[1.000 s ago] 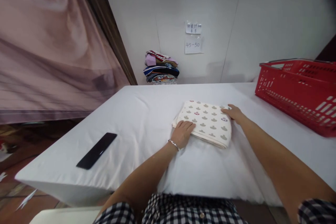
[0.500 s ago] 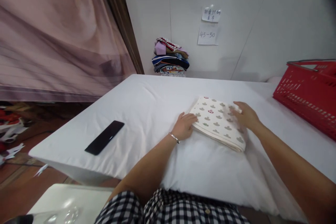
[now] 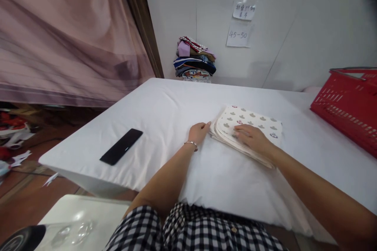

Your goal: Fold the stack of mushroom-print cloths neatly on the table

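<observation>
A folded cream cloth (image 3: 259, 122) with grey, red and dark printed motifs lies on the white-covered table (image 3: 165, 125). Its layers show along the left and near edges, where the left corner is rounded and slightly raised. My left hand (image 3: 198, 133), with a bracelet at the wrist, has its fingers closed at that left corner; the fingertips are partly hidden. Across the near part of the cloth's top, my right hand (image 3: 253, 138) rests palm down with its fingers stretched out.
A black phone-like slab (image 3: 121, 147) lies on the table's left side. At the right stands a red plastic basket (image 3: 347, 106). Stacked folded fabrics (image 3: 194, 60) sit beyond the far edge by the wall. A white stool (image 3: 85, 208) holding a clear bottle is at lower left.
My right hand has moved left from the cloth's right edge onto its top. My left hand has shifted slightly left at the corner, where the layers now show more. The camera view has shifted slightly.
</observation>
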A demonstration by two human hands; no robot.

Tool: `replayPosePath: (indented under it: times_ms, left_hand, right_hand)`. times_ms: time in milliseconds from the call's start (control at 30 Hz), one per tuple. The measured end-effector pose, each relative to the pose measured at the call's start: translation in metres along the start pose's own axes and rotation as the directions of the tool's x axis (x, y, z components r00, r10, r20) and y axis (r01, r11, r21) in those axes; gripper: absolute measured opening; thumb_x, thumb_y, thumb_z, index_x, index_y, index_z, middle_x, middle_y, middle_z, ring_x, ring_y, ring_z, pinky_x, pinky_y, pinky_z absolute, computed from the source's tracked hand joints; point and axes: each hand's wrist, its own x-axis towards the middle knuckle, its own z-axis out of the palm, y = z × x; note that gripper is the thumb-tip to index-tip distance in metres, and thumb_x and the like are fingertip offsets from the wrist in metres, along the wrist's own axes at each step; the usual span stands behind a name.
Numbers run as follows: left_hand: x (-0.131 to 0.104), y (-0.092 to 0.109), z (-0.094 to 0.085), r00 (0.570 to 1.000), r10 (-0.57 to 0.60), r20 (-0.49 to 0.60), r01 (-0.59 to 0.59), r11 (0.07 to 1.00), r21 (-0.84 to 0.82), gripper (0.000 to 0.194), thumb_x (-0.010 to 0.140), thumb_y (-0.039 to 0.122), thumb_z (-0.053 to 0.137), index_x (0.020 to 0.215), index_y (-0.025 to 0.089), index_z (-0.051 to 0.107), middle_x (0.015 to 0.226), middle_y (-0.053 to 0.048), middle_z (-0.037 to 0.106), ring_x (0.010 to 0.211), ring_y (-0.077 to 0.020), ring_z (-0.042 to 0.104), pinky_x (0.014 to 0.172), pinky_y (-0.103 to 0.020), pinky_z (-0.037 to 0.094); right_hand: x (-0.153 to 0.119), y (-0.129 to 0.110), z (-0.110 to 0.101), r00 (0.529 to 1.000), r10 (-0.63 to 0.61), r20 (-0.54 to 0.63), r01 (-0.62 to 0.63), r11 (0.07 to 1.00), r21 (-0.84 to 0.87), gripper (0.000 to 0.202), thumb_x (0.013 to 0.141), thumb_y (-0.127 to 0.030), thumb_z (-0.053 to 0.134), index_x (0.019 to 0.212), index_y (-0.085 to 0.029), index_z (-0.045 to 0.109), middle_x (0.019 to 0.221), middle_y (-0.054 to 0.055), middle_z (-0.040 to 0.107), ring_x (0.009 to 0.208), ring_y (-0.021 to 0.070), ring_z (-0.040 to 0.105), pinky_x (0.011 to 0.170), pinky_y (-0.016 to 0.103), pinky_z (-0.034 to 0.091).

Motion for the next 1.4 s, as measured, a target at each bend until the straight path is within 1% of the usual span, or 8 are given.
replayPosePath:
  times_ms: [167, 267, 367, 500, 767, 967, 1167, 1400]
  left_hand:
    - [-0.002, 0.000, 0.003, 0.999, 0.044, 0.015, -0.043, 0.999, -0.023, 0.029, 0.081, 0.044, 0.052, 0.068, 0.021, 0.064, 0.068, 0.001, 0.064, 0.067, -0.0136, 0.057, 0.064, -0.024, 0.041]
    - [-0.002, -0.001, 0.007, 0.995, 0.090, -0.044, -0.091, 0.995, -0.028, 0.015, 0.077, 0.034, 0.060, 0.078, 0.020, 0.066, 0.080, 0.000, 0.067, 0.073, -0.0140, 0.059, 0.071, -0.026, 0.044]
    - [-0.002, 0.000, 0.009, 0.972, 0.194, -0.129, -0.197, 0.980, -0.012, 0.011, 0.074, 0.023, 0.062, 0.084, 0.020, 0.066, 0.089, -0.002, 0.065, 0.079, -0.0139, 0.058, 0.077, -0.027, 0.045]
    - [-0.005, 0.006, 0.010, 0.951, 0.282, -0.129, -0.285, 0.958, -0.010, 0.009, 0.077, 0.021, 0.059, 0.075, 0.020, 0.068, 0.083, -0.002, 0.062, 0.082, -0.0142, 0.056, 0.081, -0.028, 0.045]
    - [-0.009, 0.013, 0.011, 0.974, 0.210, -0.087, -0.216, 0.973, -0.076, 0.025, 0.079, 0.038, 0.059, 0.064, 0.022, 0.070, 0.083, -0.003, 0.057, 0.088, -0.0171, 0.051, 0.082, -0.030, 0.042]
    - [-0.010, 0.011, 0.018, 0.985, 0.170, -0.035, -0.173, 0.974, -0.147, 0.013, 0.073, 0.031, 0.065, 0.066, 0.021, 0.070, 0.088, -0.003, 0.056, 0.091, -0.0167, 0.051, 0.085, -0.029, 0.042]
    - [-0.007, 0.009, 0.021, 0.995, 0.098, 0.000, -0.095, 0.967, -0.235, 0.016, 0.071, 0.027, 0.063, 0.059, 0.019, 0.068, 0.086, -0.002, 0.055, 0.086, -0.0144, 0.053, 0.080, -0.026, 0.042]
    - [-0.007, 0.008, 0.020, 0.997, 0.073, 0.018, -0.066, 0.963, -0.261, 0.018, 0.074, 0.030, 0.061, 0.063, 0.019, 0.069, 0.089, -0.003, 0.056, 0.084, -0.0137, 0.054, 0.080, -0.026, 0.043]
  right_hand:
    - [0.007, -0.030, 0.033, 0.966, -0.200, 0.166, 0.250, 0.888, -0.387, 0.024, 0.078, -0.046, 0.056, 0.089, -0.027, 0.064, 0.089, 0.005, 0.063, 0.085, 0.0241, 0.054, 0.073, 0.035, 0.041]
    - [0.014, -0.032, 0.043, 0.961, -0.209, 0.181, 0.273, 0.816, -0.509, 0.021, 0.077, -0.044, 0.056, 0.080, -0.024, 0.059, 0.084, 0.005, 0.060, 0.080, 0.0228, 0.052, 0.066, 0.032, 0.039]
    - [0.017, -0.029, 0.047, 0.971, -0.182, 0.157, 0.237, 0.832, -0.501, 0.017, 0.078, -0.040, 0.054, 0.080, -0.024, 0.059, 0.082, 0.004, 0.058, 0.079, 0.0213, 0.052, 0.064, 0.030, 0.038]
    - [0.016, -0.024, 0.048, 0.984, -0.142, 0.109, 0.174, 0.899, -0.401, 0.022, 0.080, -0.042, 0.052, 0.084, -0.024, 0.063, 0.081, 0.002, 0.059, 0.072, 0.0177, 0.053, 0.063, 0.029, 0.038]
    - [0.019, -0.018, 0.048, 0.990, -0.120, 0.068, 0.136, 0.926, -0.351, 0.023, 0.081, -0.040, 0.050, 0.081, -0.023, 0.065, 0.080, 0.002, 0.061, 0.071, 0.0162, 0.054, 0.064, 0.027, 0.039]
    - [0.022, -0.015, 0.047, 0.985, -0.153, 0.085, 0.174, 0.907, -0.384, 0.019, 0.081, -0.035, 0.049, 0.074, -0.022, 0.062, 0.075, 0.002, 0.060, 0.068, 0.0157, 0.053, 0.062, 0.026, 0.037]
    - [0.010, -0.024, 0.053, 0.972, -0.222, 0.079, 0.234, 0.875, -0.423, 0.030, 0.088, -0.029, 0.039, 0.062, -0.020, 0.050, 0.068, 0.000, 0.054, 0.065, 0.0137, 0.050, 0.060, 0.026, 0.034]
    - [0.004, -0.029, 0.057, 0.967, -0.217, 0.135, 0.255, 0.795, -0.551, 0.021, 0.086, -0.037, 0.047, 0.075, -0.021, 0.055, 0.077, 0.002, 0.056, 0.069, 0.0144, 0.051, 0.057, 0.025, 0.031]
